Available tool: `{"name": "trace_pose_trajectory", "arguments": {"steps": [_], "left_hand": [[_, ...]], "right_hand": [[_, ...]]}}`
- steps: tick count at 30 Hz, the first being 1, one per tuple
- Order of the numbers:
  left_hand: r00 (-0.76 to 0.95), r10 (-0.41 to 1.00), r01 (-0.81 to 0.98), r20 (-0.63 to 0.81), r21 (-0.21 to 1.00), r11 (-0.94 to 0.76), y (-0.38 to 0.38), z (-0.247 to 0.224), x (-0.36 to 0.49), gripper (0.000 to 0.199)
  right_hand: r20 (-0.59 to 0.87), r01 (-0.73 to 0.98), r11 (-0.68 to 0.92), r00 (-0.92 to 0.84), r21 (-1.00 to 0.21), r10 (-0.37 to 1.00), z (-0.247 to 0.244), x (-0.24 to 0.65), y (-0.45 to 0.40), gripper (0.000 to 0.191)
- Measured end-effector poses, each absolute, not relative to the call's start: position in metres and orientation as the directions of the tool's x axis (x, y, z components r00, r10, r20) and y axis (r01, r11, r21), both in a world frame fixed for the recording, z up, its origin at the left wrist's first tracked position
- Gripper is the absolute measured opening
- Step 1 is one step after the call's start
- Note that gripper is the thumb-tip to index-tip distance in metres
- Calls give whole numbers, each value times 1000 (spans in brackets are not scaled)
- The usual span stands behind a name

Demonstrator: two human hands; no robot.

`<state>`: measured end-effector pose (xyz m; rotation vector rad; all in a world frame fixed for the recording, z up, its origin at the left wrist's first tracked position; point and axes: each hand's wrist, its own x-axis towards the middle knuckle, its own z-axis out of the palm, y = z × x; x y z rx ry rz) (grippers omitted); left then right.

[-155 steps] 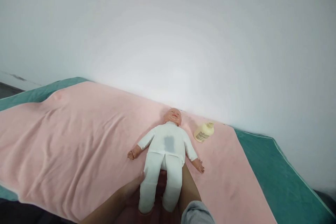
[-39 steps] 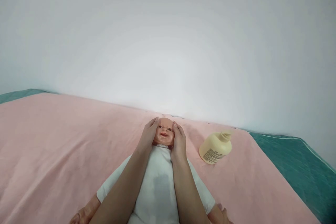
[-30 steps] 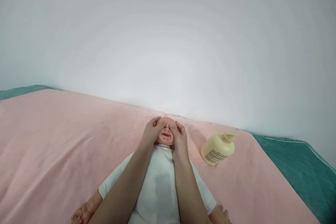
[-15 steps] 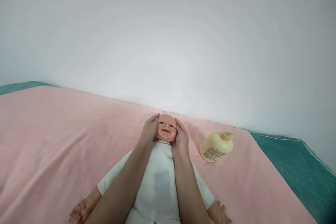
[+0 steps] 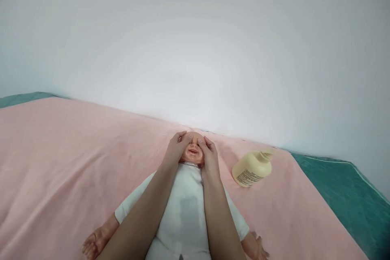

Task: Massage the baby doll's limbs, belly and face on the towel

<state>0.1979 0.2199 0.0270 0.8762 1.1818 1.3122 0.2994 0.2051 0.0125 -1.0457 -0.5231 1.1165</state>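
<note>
A baby doll (image 5: 189, 211) in a white cloth suit lies on its back, its head toward the wall and its arms spread out. My left hand (image 5: 176, 148) cups the left side of the doll's head (image 5: 193, 155), with the thumb lying over the eye area. On the other side my right hand (image 5: 211, 153) wraps the head too, its thumb pressed near the other eye. Both thumbs cover the eyes; the mouth shows between them. Fingers behind the head are partly hidden.
To the right of the doll a pale yellow pump bottle (image 5: 251, 169) stands on the pink blanket (image 5: 76, 162). A green sheet (image 5: 341, 191) shows beyond the blanket at the right and far left. Behind rises a plain white wall (image 5: 195, 48).
Both thumbs have moved inward from the sides of the doll's head onto its eye area. The hands still hold the head, and the bottle stays where it was.
</note>
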Motion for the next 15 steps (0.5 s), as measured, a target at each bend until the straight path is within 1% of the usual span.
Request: {"name": "trace_pose_trajectory", "arguments": {"steps": [4,9,15], "left_hand": [[-115,981,-240,-155,963,124,224,24,198,38],[-114,983,-264,-141,959,107,226,20,196,36],[-131,972,-354,-195,925,138,229,21,196,26]], "right_hand": [[-154,-441,52,419,-896,895,10,301,208,53],[-126,-371,57,450,-927,884,6,305,210,44],[-159,-466,63,422,-882,893,3,306,213,37]]}}
